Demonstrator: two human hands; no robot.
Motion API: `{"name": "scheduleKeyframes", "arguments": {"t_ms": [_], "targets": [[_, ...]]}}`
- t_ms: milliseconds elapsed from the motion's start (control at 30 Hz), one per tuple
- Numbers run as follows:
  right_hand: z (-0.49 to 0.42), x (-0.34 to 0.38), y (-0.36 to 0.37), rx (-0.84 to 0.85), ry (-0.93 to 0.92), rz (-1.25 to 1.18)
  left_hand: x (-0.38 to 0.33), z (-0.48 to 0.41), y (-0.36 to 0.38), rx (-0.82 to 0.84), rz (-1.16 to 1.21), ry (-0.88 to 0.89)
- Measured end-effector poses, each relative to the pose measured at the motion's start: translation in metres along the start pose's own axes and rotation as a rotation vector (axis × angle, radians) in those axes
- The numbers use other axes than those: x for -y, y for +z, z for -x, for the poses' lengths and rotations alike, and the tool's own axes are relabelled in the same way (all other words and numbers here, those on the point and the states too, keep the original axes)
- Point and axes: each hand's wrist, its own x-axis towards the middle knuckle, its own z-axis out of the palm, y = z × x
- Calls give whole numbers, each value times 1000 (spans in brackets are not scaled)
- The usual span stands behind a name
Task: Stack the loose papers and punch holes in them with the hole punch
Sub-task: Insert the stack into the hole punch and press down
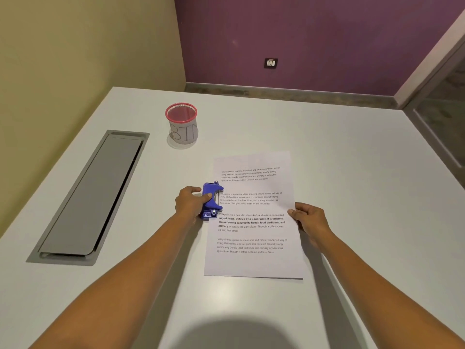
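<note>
The papers [254,222] lie stacked on the table [352,172]; the left hand [190,204] grips the hole punch [211,200] at their left edge; the right hand [308,220] pinches the right edge; next, probably a firm downward press.

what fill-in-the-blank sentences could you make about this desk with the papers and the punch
1. The left hand grips the ____ hole punch at the left edge of the papers.
2. The right hand pinches the papers at their ____ edge.
3. The mesh cup behind them carries the handwritten word ____.

Missing words: blue; right; BIN
</note>
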Motion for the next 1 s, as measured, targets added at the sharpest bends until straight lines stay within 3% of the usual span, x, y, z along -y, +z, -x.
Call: {"name": "scheduleKeyframes", "arguments": {"t_ms": [667,1000], "targets": [[-12,-6,3,-2,-12,86,2,1,4,-110,-404,101],[-11,-7,5,-14,-16,118,1,2,3,-101,-451,112]]}}
